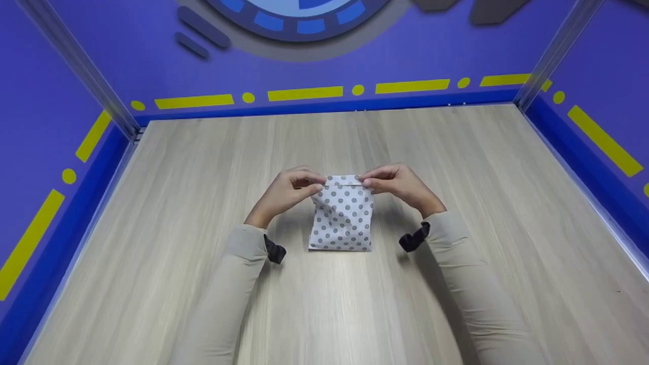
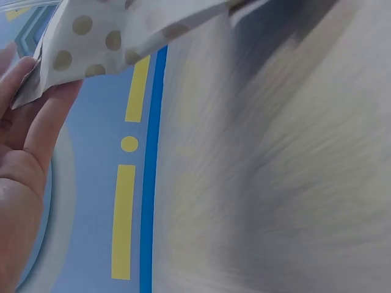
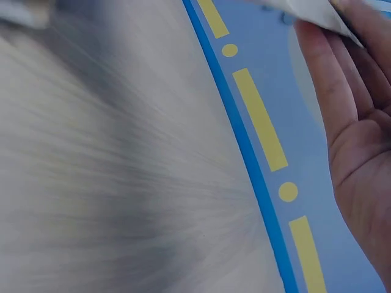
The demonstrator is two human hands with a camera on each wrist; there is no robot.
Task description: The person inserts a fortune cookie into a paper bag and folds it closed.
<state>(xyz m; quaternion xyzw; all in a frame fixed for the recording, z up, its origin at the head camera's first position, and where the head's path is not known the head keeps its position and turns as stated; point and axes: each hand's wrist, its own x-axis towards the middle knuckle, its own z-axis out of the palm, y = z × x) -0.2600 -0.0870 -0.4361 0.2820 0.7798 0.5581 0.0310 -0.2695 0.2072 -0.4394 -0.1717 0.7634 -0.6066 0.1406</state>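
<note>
A white paper bag (image 1: 342, 218) with grey polka dots is held up by its top end in the head view, its top edge folded over in a narrow flap. My left hand (image 1: 294, 190) pinches the left end of this fold between thumb and fingers. At the right end, my right hand (image 1: 398, 183) pinches the fold likewise. In the left wrist view the bag (image 2: 113, 43) runs out from the fingers of my left hand (image 2: 30, 128). Only a strip of the bag (image 3: 317, 13) shows above my right hand (image 3: 360, 110) in the right wrist view. Whatever the bag contains is hidden.
Under the hands lies a wood-grain table (image 1: 203, 167). A blue-purple wall (image 1: 304, 76) with yellow dashes and dots stands behind it, and similar side walls rise left and right. Each wrist carries a black strap mount (image 1: 416, 237).
</note>
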